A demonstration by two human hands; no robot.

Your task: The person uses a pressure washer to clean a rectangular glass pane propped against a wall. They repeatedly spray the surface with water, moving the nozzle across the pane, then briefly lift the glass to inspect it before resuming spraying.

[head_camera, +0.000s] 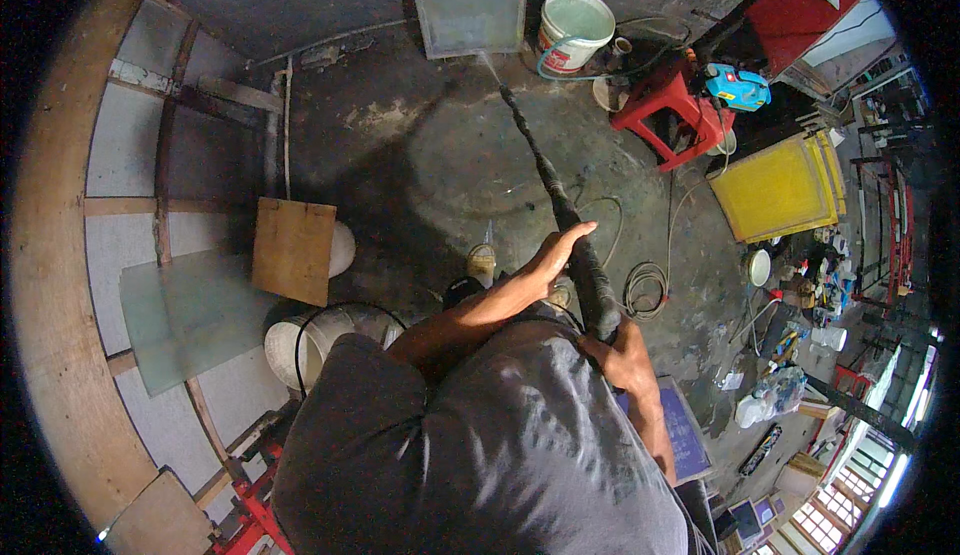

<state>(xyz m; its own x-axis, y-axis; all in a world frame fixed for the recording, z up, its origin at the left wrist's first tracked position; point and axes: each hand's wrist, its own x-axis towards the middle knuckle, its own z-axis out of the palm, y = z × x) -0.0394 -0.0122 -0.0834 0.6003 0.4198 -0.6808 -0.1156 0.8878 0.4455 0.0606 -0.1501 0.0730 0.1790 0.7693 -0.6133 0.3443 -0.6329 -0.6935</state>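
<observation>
A long black pressure washer lance (559,198) points away from me, with a white water spray (489,67) at its tip. The spray meets the lower edge of an upright framed screen panel (474,3) that leans on the far wall. My left hand (561,251) grips the middle of the lance, thumb stretched along it. Closer to my body, my right hand (624,356) is wrapped around the rear handle; its fingers are partly hidden. A blue pressure washer unit (737,88) rests on a red plastic stool (667,116) to the right.
A white bucket of water (576,48) stands beside the panel, under a tap. Coiled hose (646,292) lies on the floor at right. Yellow framed screens (780,187) stand further right. At left are a wooden board (294,251), a glass-like sheet (199,318) and a white bucket (289,352).
</observation>
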